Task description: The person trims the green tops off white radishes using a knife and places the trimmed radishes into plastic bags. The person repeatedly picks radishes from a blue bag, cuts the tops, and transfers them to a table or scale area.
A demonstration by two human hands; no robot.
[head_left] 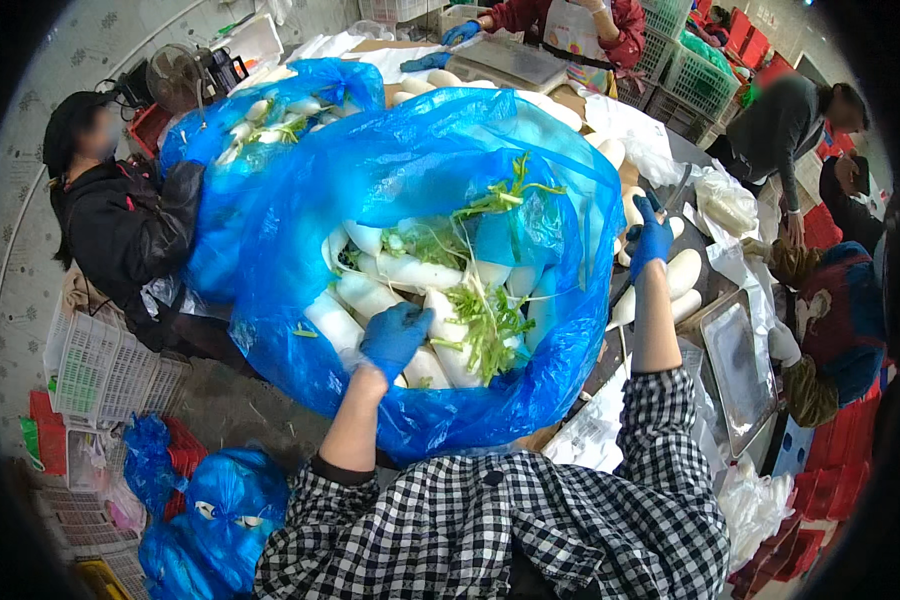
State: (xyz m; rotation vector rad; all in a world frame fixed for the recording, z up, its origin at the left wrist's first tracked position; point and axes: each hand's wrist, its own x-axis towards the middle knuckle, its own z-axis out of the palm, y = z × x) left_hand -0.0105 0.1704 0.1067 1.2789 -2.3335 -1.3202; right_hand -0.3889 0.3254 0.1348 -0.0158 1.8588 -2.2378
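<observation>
My left hand (396, 337), in a blue glove, is inside a large open blue plastic bag (285, 247) full of white radishes. Its fingers are curled against the upper end of a white radish (444, 321), beside pale green leaf stalks (487, 319). On the right, my right hand (651, 231), also blue-gloved, is raised above white radishes (682, 274) on the table. A dark, narrow thing shows by its fingers; whether the hand holds it cannot be told. More leaf stalks (506, 196) lie on the folded plastic at the bag's far side.
A second blue bag of radishes (270, 82) adjoins at the far left, near a person in black. A metal tray (739, 367) and white plastic bags (754, 510) are at right. Crates (112, 367) and tied blue bags (232, 487) stand lower left. Other people work across and at right.
</observation>
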